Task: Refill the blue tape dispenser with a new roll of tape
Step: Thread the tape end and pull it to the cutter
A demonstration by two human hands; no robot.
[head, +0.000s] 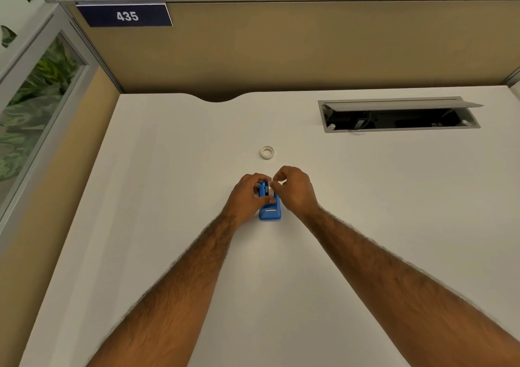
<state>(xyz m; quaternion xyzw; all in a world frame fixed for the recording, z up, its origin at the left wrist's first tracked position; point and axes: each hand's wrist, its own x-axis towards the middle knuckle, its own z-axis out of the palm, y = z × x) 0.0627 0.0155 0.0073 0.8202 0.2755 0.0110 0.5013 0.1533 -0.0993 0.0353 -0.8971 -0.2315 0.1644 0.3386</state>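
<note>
Left hand (247, 193) fingers clamp the blue dispenser (270, 211) steady on the surface (168, 197) while right hand (294, 190) fingers pinch its roll (269, 188); spare roll (267, 152) waits apart.

Two bare forearms come in from the near edge, hairy along their length, with no sleeve, watch or band on either. The left hand (247, 195) and right hand (295, 190) wear no gloves, and no rings can be made out.
</note>
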